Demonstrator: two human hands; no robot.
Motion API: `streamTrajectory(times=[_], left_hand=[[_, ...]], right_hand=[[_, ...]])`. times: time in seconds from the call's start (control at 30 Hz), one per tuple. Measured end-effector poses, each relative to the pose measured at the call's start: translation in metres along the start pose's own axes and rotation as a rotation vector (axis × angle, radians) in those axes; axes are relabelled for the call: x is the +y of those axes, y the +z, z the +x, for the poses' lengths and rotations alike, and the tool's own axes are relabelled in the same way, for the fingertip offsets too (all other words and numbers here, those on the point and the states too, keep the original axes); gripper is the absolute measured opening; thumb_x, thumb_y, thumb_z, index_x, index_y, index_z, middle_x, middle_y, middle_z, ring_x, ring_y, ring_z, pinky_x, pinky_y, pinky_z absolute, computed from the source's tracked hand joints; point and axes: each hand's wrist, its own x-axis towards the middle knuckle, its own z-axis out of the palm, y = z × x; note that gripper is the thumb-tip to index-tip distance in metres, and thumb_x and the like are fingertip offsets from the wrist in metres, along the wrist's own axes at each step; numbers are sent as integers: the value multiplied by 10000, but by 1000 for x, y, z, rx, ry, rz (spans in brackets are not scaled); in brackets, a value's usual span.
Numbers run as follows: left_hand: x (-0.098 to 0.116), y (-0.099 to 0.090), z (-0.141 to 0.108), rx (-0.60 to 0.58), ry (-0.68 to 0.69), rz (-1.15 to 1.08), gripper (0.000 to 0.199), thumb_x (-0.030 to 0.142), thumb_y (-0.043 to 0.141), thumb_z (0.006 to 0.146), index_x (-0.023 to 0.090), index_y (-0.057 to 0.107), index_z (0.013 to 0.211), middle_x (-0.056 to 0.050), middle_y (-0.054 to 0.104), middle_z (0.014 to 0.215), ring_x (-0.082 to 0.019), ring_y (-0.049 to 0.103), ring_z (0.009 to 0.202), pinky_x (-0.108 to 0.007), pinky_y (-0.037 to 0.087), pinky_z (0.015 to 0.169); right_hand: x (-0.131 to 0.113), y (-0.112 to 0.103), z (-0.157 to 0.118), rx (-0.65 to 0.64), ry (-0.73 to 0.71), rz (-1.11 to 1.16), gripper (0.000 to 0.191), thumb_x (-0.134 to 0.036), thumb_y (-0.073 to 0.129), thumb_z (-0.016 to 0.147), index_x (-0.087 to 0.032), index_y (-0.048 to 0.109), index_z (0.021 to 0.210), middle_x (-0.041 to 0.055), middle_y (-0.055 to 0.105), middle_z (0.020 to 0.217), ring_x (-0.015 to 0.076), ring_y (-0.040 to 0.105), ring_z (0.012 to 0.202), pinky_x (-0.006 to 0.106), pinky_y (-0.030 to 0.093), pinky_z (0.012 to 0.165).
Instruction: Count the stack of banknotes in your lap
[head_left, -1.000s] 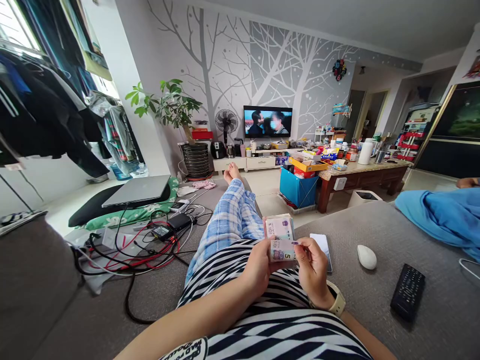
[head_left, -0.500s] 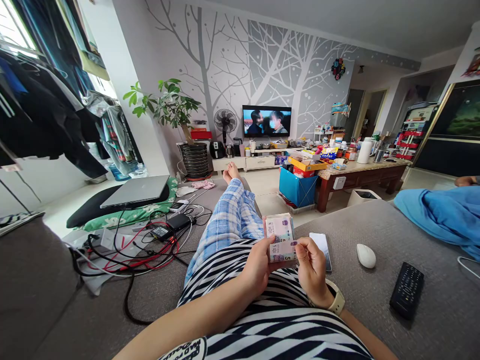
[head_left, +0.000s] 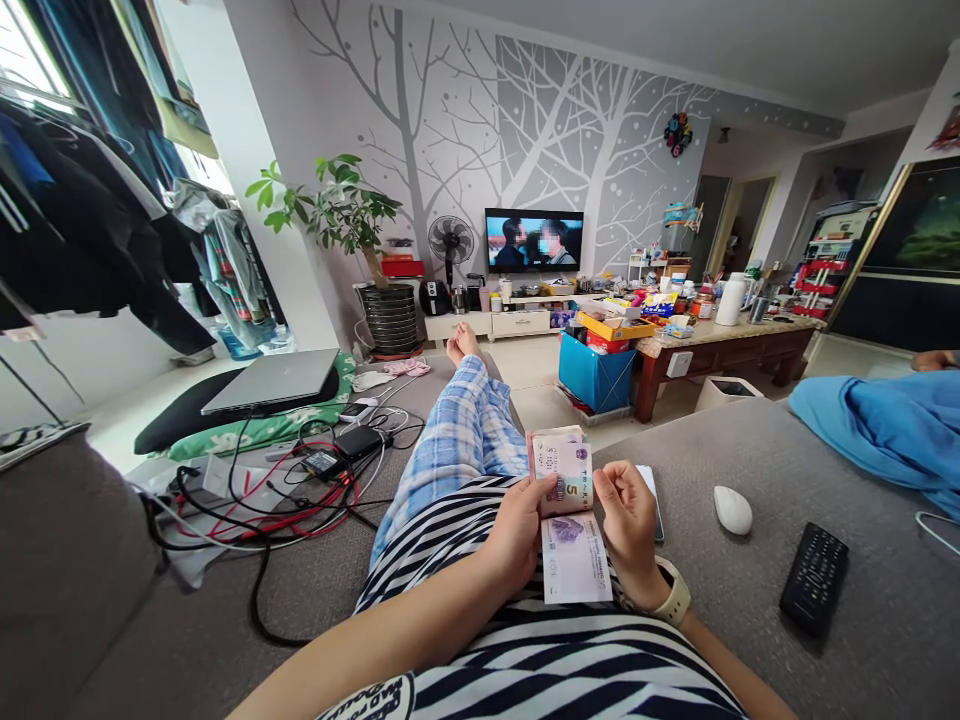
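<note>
My left hand (head_left: 517,530) is closed round a stack of banknotes (head_left: 566,460), its thumb lying across the front. A purple 5 note faces me on top. One banknote (head_left: 576,575) is folded down below the stack, its back side showing over the striped shirt. At the stack's right edge my right hand (head_left: 630,515) has its fingers curled, thumb and forefinger pinching at the edge of the top note. A pale watch is on the right wrist. Behind that hand a phone (head_left: 651,500) lies on the sofa, partly hidden.
On the grey sofa to the right lie a white mouse (head_left: 733,511) and a black remote (head_left: 814,580). Tangled cables (head_left: 330,480) and a closed laptop (head_left: 274,382) are on the left. A cluttered table (head_left: 720,345) stands beyond; another person's hand shows at far right.
One note has been turned down from the stack and now hangs below it. My right hand has moved slightly right and up; the left hand keeps its hold.
</note>
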Motion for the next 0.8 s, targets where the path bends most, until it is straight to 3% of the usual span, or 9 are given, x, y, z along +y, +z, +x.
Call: streamTrajectory(times=[0.27, 0.47, 0.8], left_hand=[[-2, -1, 1, -6, 2, 1, 292, 170, 678, 725, 100, 670, 1008, -143, 748, 946, -258, 723, 818, -413, 580, 833], [-5, -3, 8, 38, -30, -63, 309, 260, 600, 809, 72, 665, 1046, -167, 736, 1020, -268, 717, 904, -410, 568, 880], [-5, -2, 7, 31, -19, -48, 291, 254, 588, 811, 87, 680, 1030, -140, 748, 970, -258, 710, 934, -383, 574, 870]], right_hand=[[4, 1, 5, -42, 130, -53, 343, -462, 599, 867, -162, 516, 722, -17, 497, 677, 108, 462, 635, 217, 385, 598], [0, 0, 2, -37, 66, -91, 340, -448, 565, 889, -161, 523, 713, -12, 506, 667, 110, 462, 632, 215, 391, 594], [-3, 0, -1, -59, 17, -104, 334, -437, 538, 910, -162, 543, 721, -9, 527, 659, 113, 483, 622, 217, 398, 587]])
